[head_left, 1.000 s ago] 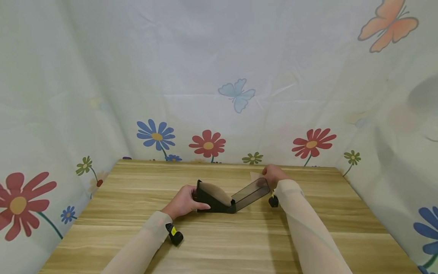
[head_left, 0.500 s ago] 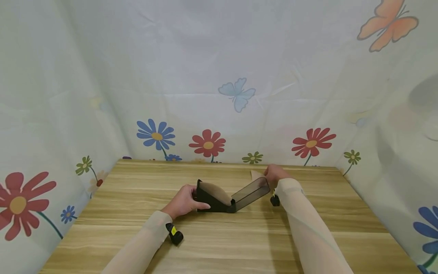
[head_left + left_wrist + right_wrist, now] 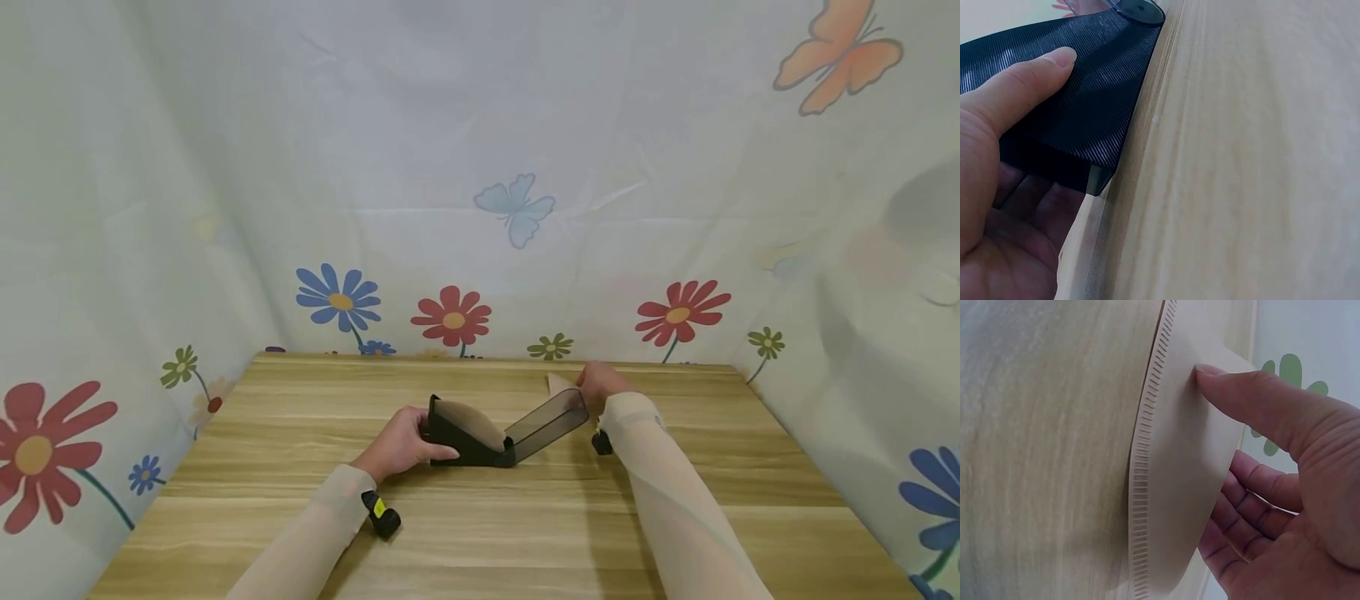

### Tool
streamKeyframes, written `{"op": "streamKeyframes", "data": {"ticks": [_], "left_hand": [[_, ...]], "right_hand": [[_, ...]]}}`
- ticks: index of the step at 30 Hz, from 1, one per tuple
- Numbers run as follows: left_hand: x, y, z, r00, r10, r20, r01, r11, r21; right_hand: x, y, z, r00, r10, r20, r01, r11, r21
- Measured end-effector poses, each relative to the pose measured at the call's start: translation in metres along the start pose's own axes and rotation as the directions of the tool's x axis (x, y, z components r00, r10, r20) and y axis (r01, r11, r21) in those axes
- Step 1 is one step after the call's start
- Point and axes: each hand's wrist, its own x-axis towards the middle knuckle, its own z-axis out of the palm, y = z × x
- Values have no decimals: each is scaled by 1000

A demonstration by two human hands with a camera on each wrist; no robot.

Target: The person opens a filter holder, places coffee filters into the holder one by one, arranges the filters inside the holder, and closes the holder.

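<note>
A black coffee filter holder (image 3: 461, 443) stands on the table with its smoky clear lid (image 3: 550, 423) swung out to the right. Brown paper filters (image 3: 472, 421) show inside it. My left hand (image 3: 401, 442) grips the holder's left end, and in the left wrist view the thumb lies along its ribbed side (image 3: 1097, 87). Behind the lid's far end, my right hand (image 3: 602, 388) holds a paper coffee filter (image 3: 1179, 450). The right wrist view shows the thumb on the filter's near face, fingers behind it, and its crimped edge close to the wood.
The wooden table (image 3: 480, 533) ends at the back against a white curtain (image 3: 420, 125) printed with flowers and butterflies. More curtain hangs along both sides. A small black camera (image 3: 385, 517) is strapped to the left wrist, another (image 3: 602, 442) to the right.
Both hands and the holder stay nearly in place. The paper filter in the right hand tilts slightly. The head view has shifted a little.
</note>
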Motion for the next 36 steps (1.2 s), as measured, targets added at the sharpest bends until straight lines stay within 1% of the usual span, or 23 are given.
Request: {"op": "streamKeyframes", "data": {"ticks": [6, 11, 16, 21, 23, 28, 32, 36], "left_hand": [[-1, 1, 0, 1000, 5, -2, -5, 1000, 0], [-2, 4, 1, 1000, -14, -3, 14, 1000, -14], [-2, 5, 0, 1000, -18, -6, 18, 1000, -5], [-3, 8, 0, 1000, -18, -4, 18, 1000, 4], [-4, 9, -1, 1000, -17, -3, 17, 1000, 5], [-3, 6, -1, 1000, -15, 9, 15, 1000, 16], [-2, 4, -1, 1000, -3, 14, 3, 1000, 20], [-1, 3, -2, 1000, 6, 9, -6, 1000, 19]], "right_hand": [[-4, -4, 0, 1000, 12, -3, -12, 1000, -26], [-6, -5, 0, 1000, 13, 0, -13, 1000, -24], [-6, -6, 0, 1000, 15, -1, -15, 1000, -24], [-5, -6, 0, 1000, 26, 9, -26, 999, -26], [-3, -6, 1, 999, 27, 21, -26, 1000, -12], [0, -7, 2, 999, -8, 34, 8, 1000, 6], [-1, -10, 3, 999, 11, 36, -12, 1000, 21], [-2, -12, 1, 1000, 21, 10, -21, 1000, 6]]}}
